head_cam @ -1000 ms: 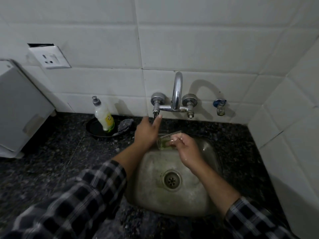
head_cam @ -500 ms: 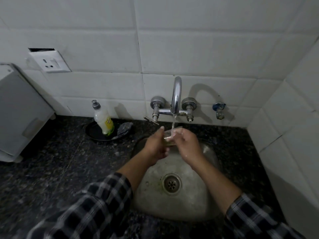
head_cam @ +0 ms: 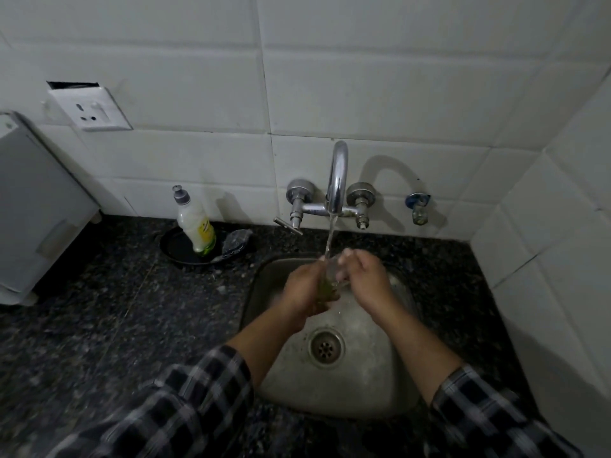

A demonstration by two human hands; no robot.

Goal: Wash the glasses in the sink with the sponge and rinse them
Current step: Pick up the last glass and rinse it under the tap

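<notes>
Two hands share one glass at the sink's back edge: left hand curled round its base, right hand pinching its rim. Turning it slowly under the tap's stream should rinse it evenly.

No text can be read; the yellow label on the soap bottle is too blurred.

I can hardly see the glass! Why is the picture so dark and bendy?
Head view: dim light; the curved chrome tap casts a soft shadow on the white wall tiles; tile lines bow from the wide-angle lens; the small clear glass is smeared between the left hand and right hand.
</notes>
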